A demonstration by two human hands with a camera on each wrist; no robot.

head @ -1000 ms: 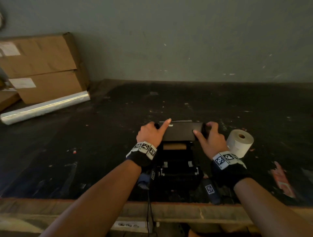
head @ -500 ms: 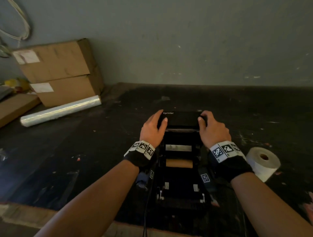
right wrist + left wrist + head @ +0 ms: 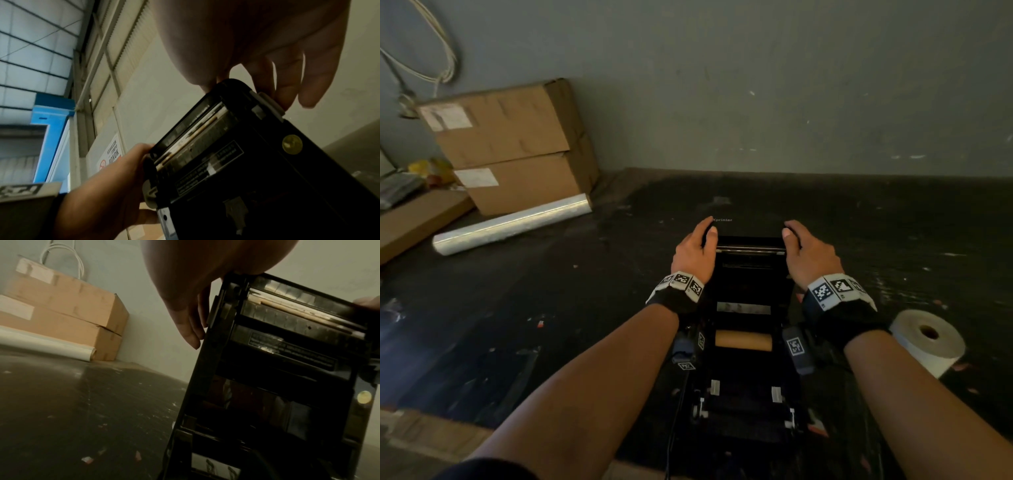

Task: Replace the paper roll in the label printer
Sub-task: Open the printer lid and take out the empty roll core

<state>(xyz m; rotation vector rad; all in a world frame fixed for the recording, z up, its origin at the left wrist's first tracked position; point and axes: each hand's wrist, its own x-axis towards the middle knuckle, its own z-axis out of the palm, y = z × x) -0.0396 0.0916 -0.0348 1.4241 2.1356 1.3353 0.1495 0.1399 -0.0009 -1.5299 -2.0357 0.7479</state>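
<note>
Black label printer (image 3: 748, 342) sits on the dark counter (image 3: 551, 308) right in front of the person, w/ its lid (image 3: 750, 240) swung up and back. Left hand (image 3: 693, 251) grips the lid's left top corner, thumb on the near face and fingers wrapped over the edge; in the left wrist view those fingers (image 3: 193, 331) lie down along the lid's side. Right hand (image 3: 810, 255) grips the right top corner the same way, thumb on the near side; right wrist view shows its fingers (image 3: 287, 84) curling over the far edge. So both grips are clamped on the lid, 1 per corner.

Inside the open bay a bare brown cardboard core (image 3: 743, 340) lies crosswise, no paper on it. A shiny metal strip runs across the lid's top edge, btwn the 2 thumbs.

The new white paper roll (image 3: 928, 337) lies on the counter just right of the printer, near the right wrist, core hole facing up and toward the camera; neither hand touches it.

Far left, 2 cardboard boxes (image 3: 513, 147) are stacked against the wall, w/ a roll of clear wrap (image 3: 513, 222) lying in front of them. White cables (image 3: 431, 51) hang on the wall above. Small scraps dot the counter.
</note>
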